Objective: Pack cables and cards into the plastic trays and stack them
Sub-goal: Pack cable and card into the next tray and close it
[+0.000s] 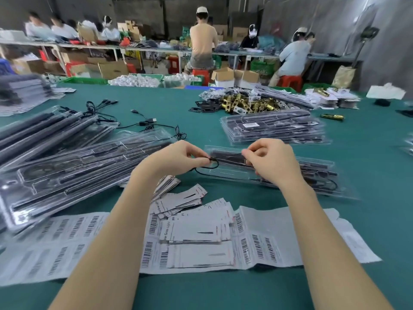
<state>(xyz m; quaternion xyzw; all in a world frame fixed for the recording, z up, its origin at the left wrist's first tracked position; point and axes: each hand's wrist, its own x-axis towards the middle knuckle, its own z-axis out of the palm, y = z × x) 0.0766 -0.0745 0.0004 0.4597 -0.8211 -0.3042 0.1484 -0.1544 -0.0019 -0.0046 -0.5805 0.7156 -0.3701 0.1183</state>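
Green felt covers the work table [223, 104], with other workers seated at benches toward 12 o'clock. Just past centre, the left hand [178, 159] and right hand [271, 163] each pinch the thin black cable [209, 167], which loops down between them over the near end of a clear plastic tray [225, 175]. It looks light, limp and tangle-prone, best held at 2 points near its ends. Printed cards [196, 229] lie at 6 o'clock, unfilled trays [73, 166] at 9 o'clock, and a finished stack [274, 128] at 1 o'clock.
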